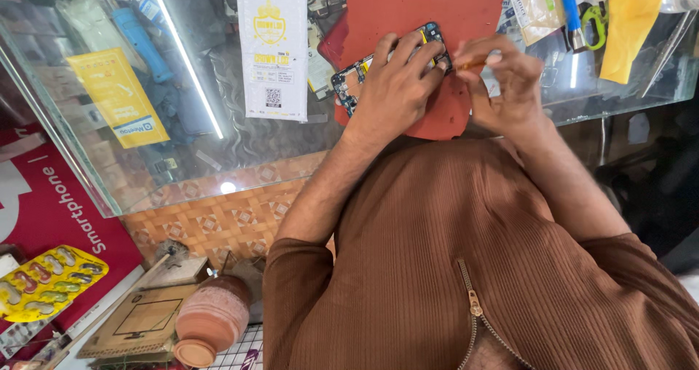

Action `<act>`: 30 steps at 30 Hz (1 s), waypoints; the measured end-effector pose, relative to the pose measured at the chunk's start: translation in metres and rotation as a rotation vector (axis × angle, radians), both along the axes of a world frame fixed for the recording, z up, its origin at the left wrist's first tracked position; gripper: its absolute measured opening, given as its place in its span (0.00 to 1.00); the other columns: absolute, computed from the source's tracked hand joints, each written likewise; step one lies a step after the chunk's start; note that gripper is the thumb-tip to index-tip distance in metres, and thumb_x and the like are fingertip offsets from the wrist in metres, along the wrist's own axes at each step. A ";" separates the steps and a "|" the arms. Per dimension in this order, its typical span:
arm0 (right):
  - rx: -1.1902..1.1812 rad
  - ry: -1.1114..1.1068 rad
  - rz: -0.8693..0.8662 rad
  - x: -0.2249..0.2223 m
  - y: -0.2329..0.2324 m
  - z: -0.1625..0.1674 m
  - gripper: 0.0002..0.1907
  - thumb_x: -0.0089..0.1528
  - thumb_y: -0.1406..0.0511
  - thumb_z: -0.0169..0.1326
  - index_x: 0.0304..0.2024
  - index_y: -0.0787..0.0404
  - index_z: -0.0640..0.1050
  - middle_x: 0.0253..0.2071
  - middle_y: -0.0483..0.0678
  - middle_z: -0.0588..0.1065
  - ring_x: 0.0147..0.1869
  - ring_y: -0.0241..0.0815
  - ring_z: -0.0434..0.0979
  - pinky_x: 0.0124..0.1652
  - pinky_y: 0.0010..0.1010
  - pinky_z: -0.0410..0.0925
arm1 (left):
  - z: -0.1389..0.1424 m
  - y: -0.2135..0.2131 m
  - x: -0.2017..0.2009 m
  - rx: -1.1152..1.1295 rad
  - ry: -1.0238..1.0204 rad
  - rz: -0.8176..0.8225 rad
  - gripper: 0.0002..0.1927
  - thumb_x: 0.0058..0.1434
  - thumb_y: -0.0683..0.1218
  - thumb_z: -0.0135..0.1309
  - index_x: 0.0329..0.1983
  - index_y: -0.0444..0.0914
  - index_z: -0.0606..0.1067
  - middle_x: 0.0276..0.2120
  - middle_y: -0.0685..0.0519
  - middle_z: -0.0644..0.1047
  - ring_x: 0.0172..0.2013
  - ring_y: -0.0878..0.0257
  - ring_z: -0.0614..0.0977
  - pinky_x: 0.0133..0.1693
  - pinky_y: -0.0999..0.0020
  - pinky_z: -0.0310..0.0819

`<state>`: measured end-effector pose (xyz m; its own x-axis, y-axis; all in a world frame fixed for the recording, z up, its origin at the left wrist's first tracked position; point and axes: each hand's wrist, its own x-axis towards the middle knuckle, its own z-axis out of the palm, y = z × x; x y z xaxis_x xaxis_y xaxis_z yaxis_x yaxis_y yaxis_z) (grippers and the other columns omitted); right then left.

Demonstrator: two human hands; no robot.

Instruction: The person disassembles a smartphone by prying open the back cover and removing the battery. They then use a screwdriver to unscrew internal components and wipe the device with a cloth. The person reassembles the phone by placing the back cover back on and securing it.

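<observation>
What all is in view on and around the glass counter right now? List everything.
opened black smartphone with exposed insides: one, on the mat
red rubber work mat: one, on the counter
glass counter top: one, clear
white printed card: one, left of the mat
yellow cloth: one, top right
blue-handled tool: one, top right
yellow blister pack: one, bottom left
terracotta clay pot: one, below the counter
left hand: presses the phone
right hand: pinches a thin orange-tipped tool
</observation>
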<state>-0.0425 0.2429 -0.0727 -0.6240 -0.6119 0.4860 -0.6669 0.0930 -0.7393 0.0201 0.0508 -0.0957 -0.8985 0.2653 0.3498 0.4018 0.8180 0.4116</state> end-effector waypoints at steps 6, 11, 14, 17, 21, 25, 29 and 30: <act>0.000 -0.029 -0.057 0.002 0.009 -0.019 0.38 0.63 0.83 0.60 0.58 0.51 0.51 0.50 0.62 0.70 0.51 0.52 0.75 0.46 0.39 0.72 | 0.005 -0.001 0.001 0.024 0.023 0.008 0.10 0.62 0.44 0.56 0.45 0.36 0.81 0.54 0.51 0.74 0.59 0.52 0.72 0.62 0.46 0.62; -0.115 -0.279 0.033 0.007 0.021 -0.033 0.36 0.70 0.86 0.49 0.62 0.48 0.49 0.53 0.64 0.71 0.54 0.52 0.80 0.54 0.39 0.77 | 0.008 0.003 -0.001 -0.003 0.042 0.028 0.08 0.62 0.44 0.58 0.42 0.36 0.79 0.51 0.51 0.74 0.57 0.52 0.73 0.60 0.49 0.64; -0.165 -0.328 -0.014 0.013 0.025 -0.031 0.37 0.72 0.86 0.46 0.65 0.47 0.47 0.49 0.64 0.73 0.52 0.52 0.80 0.58 0.42 0.77 | 0.008 0.007 -0.003 0.070 0.070 0.003 0.15 0.59 0.50 0.61 0.43 0.34 0.79 0.47 0.51 0.74 0.52 0.52 0.73 0.57 0.51 0.64; -0.183 -0.350 -0.033 0.015 0.027 -0.026 0.37 0.73 0.86 0.46 0.67 0.46 0.47 0.49 0.64 0.72 0.53 0.52 0.80 0.60 0.42 0.77 | 0.006 0.011 -0.002 0.073 0.068 0.017 0.13 0.60 0.48 0.63 0.42 0.35 0.79 0.44 0.52 0.74 0.49 0.54 0.73 0.54 0.53 0.65; -0.189 -0.364 -0.044 0.011 0.028 -0.017 0.36 0.74 0.85 0.47 0.66 0.46 0.45 0.51 0.65 0.73 0.55 0.51 0.80 0.60 0.40 0.77 | 0.002 0.018 -0.002 0.050 0.077 0.063 0.07 0.62 0.44 0.62 0.38 0.37 0.78 0.41 0.52 0.74 0.47 0.55 0.74 0.53 0.55 0.67; -0.150 -0.259 -0.084 0.009 0.027 -0.010 0.38 0.69 0.86 0.47 0.65 0.49 0.45 0.49 0.67 0.71 0.50 0.53 0.80 0.54 0.41 0.77 | 0.002 0.020 0.004 0.064 0.102 0.076 0.09 0.62 0.45 0.62 0.39 0.35 0.77 0.40 0.50 0.74 0.47 0.54 0.74 0.54 0.54 0.67; -0.130 -0.232 -0.098 0.008 0.025 -0.013 0.36 0.71 0.84 0.48 0.66 0.50 0.46 0.49 0.67 0.73 0.50 0.54 0.82 0.54 0.40 0.79 | 0.006 0.013 0.007 0.209 0.130 0.099 0.11 0.63 0.44 0.62 0.42 0.35 0.75 0.42 0.50 0.73 0.48 0.51 0.74 0.53 0.54 0.67; -0.108 -0.204 -0.088 0.007 0.024 -0.015 0.36 0.73 0.84 0.49 0.66 0.49 0.46 0.50 0.66 0.74 0.52 0.54 0.83 0.54 0.40 0.80 | 0.007 0.008 0.007 0.230 0.128 0.136 0.09 0.63 0.43 0.61 0.41 0.35 0.73 0.42 0.49 0.73 0.48 0.51 0.74 0.52 0.54 0.66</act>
<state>-0.0351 0.2670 -0.0876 -0.7647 -0.5022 0.4038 -0.4956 0.0577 -0.8666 0.0276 0.0587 -0.0887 -0.8652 0.0462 0.4994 0.3556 0.7588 0.5458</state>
